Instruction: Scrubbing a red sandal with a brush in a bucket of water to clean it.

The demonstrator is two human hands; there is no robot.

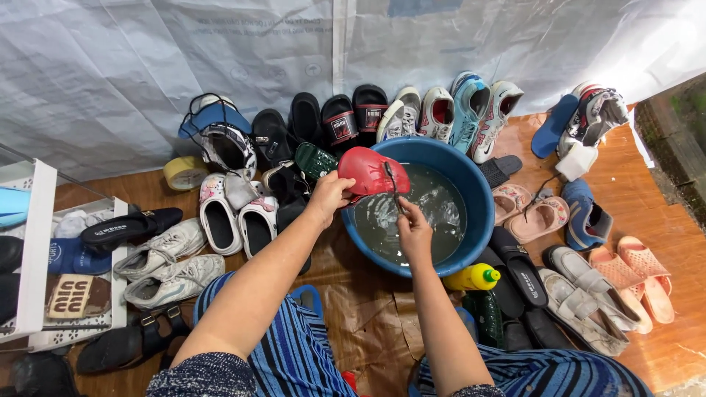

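Left hand [329,195] gripping red shoe [370,172] over basin [479,220]

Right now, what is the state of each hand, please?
Left hand: closed on the red rubber shoe over the blue round plastic basin.
Right hand: closed on a thin dark brush.

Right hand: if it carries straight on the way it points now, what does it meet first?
The right hand holds a thin brush pointing up-image at the red shoe held by the left hand. It would probably meet that shoe first; depth is unclear.
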